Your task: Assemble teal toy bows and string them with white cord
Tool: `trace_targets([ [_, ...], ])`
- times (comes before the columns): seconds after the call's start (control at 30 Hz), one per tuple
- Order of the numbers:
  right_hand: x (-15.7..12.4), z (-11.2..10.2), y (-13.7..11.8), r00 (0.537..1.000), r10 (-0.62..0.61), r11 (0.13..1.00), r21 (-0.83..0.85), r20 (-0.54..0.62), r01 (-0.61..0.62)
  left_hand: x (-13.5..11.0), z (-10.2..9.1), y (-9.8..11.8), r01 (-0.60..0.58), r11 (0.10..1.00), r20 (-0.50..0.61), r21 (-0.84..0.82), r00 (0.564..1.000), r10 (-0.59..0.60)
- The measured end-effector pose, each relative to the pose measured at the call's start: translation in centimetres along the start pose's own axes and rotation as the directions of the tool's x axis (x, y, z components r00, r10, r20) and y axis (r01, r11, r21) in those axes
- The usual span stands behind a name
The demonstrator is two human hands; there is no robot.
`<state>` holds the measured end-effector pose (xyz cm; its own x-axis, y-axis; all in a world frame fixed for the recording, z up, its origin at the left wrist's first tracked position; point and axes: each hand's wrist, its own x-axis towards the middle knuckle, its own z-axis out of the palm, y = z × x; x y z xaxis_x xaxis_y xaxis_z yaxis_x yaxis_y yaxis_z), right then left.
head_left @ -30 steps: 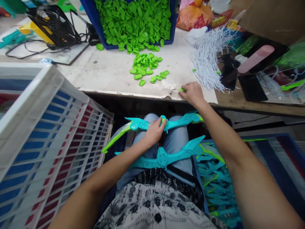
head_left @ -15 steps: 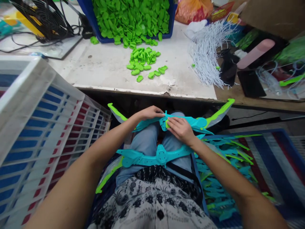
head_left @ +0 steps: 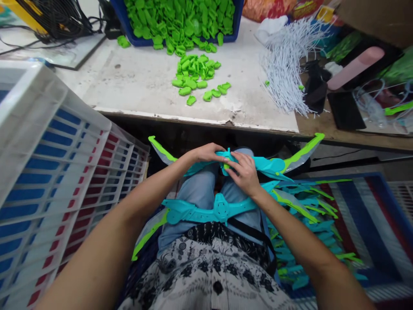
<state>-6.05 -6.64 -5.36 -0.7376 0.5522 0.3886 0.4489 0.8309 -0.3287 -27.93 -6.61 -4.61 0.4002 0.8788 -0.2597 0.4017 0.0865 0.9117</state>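
Note:
A turquoise toy bow (head_left: 269,164) with lime-green tips lies across my knees. My left hand (head_left: 209,153) grips it just left of its middle, fingers closed round the body. At the bow's centre sits a small green plastic piece (head_left: 226,166), pinched by the fingers of my right hand (head_left: 245,172) against the bow; the fingers partly cover it. Nearer my waist, a second toy bow (head_left: 196,212) rests on my lap, touched by neither hand. Its right part passes under my right forearm.
A blue bin (head_left: 238,26) full of green pieces stands on the white worktable (head_left: 129,94), with a loose pile (head_left: 196,69) before it. White ties (head_left: 287,69) lie to the right. A white crate (head_left: 97,163) flanks my left; more bows (head_left: 300,241) lie stacked at right.
My left fingers have reached further right to the bow's centre. My right hand has shifted slightly, its fingers spreading over the green piece. The view has tilted down a little.

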Motion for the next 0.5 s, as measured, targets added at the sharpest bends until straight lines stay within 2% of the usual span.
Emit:
trace_targets([
  [0.1, 0.3, -0.1, 0.2, 0.994, 0.109, 0.994, 0.026, 0.006, -0.109, 0.2, 0.3, 0.0, 0.019, 0.999, -0.018, 0.030, 1.000, -0.019],
  [0.2, 0.9, -0.3, 0.4, 0.981, 0.165, 0.986, -0.054, 0.105, -0.160, 0.4, 0.5, 0.1, 0.045, 0.988, -0.052, 0.146, 0.998, -0.038],
  [0.3, 1.2, 0.0, 0.6, 0.965, 0.154, 0.981, -0.151, 0.211, -0.124, 0.5, 0.7, 0.3, 0.051, 0.951, -0.122, 0.306, 0.992, -0.014],
  [0.4, 1.1, 0.2, 0.7, 0.962, 0.131, 0.976, -0.201, 0.238, -0.083, -0.1, 1.1, 0.8, 0.056, 0.914, -0.157, 0.401, 0.987, 0.008],
  [0.5, 0.9, -0.5, 0.6, 0.964, 0.071, 0.986, -0.163, 0.256, -0.029, -1.8, 2.4, 1.6, 0.092, 0.853, -0.254, 0.513, 0.966, 0.049],
])
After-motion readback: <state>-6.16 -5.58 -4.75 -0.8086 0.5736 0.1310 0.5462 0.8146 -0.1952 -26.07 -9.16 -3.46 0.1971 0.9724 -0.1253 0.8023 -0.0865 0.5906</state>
